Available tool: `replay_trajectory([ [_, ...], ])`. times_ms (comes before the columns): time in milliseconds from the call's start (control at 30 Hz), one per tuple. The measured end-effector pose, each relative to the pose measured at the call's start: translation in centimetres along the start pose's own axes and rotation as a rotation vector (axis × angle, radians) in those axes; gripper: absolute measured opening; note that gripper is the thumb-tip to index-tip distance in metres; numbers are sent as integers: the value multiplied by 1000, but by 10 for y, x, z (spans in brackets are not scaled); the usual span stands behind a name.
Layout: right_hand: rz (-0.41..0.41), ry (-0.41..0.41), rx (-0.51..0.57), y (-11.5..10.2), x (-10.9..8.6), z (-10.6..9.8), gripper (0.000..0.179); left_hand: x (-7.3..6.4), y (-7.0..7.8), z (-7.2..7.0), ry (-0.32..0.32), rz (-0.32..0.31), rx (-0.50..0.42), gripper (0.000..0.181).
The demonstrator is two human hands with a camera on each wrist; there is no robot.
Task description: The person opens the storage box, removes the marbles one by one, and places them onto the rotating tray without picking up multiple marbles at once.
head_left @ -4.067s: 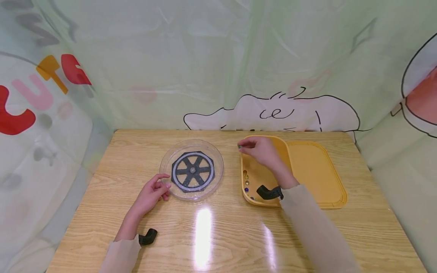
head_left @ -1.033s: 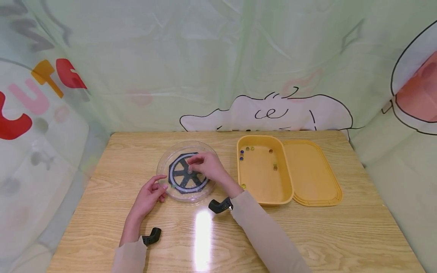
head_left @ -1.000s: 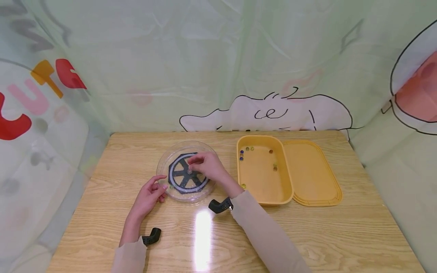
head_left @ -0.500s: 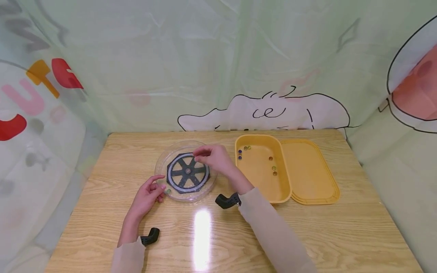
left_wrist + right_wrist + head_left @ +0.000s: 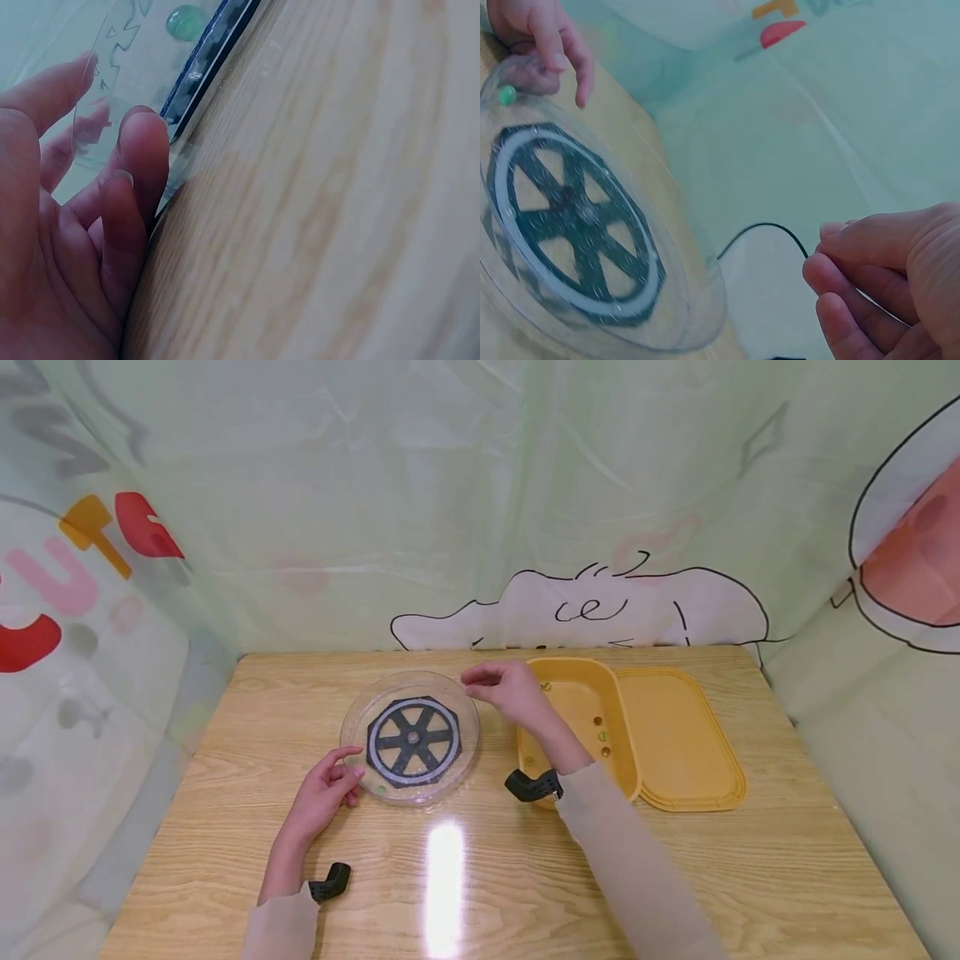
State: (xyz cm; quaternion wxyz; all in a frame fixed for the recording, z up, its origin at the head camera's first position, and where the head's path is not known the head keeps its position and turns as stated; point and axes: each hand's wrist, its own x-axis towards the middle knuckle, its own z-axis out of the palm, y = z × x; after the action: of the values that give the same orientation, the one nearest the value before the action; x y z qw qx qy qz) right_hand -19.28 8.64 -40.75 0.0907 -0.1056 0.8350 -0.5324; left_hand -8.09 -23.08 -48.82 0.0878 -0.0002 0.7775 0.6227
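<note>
My left hand rests against the rim of a clear round dish; its fingers are loosely bent, fingertips at the plastic wall in the left wrist view. Inside lies a black spoked disc with a pale ring, a small brownish spot at its hub. A green marble sits in the dish near the left hand. My right hand hovers between dish and yellow box. Its thumb and index tips are close together in the right wrist view, nothing visible between them, the other fingers loosely bent.
Several marbles lie in the box, such as an amber marble; the right hand and wrist hide part of it. A yellow lid lies right of the box. A printed curtain hangs behind the wooden table.
My right hand has moved from above the disc's hub rightward to the box's near-left side. The green marble in the dish has shifted slightly, and marbles in the box have rolled. The left hand stays put.
</note>
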Motion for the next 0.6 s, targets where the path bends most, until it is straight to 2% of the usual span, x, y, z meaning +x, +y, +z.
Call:
replay_trajectory([
  [133,21,29,3,5,1,-16,21,0,0,0,-3,6,-5,40],
  [367,-17,88,-1,21,1,-43,24,-1,-2,0,0,1,-4,40],
  [600,29,130,9,48,4,-63,27,-1,-1,0,2,0,-4,40],
])
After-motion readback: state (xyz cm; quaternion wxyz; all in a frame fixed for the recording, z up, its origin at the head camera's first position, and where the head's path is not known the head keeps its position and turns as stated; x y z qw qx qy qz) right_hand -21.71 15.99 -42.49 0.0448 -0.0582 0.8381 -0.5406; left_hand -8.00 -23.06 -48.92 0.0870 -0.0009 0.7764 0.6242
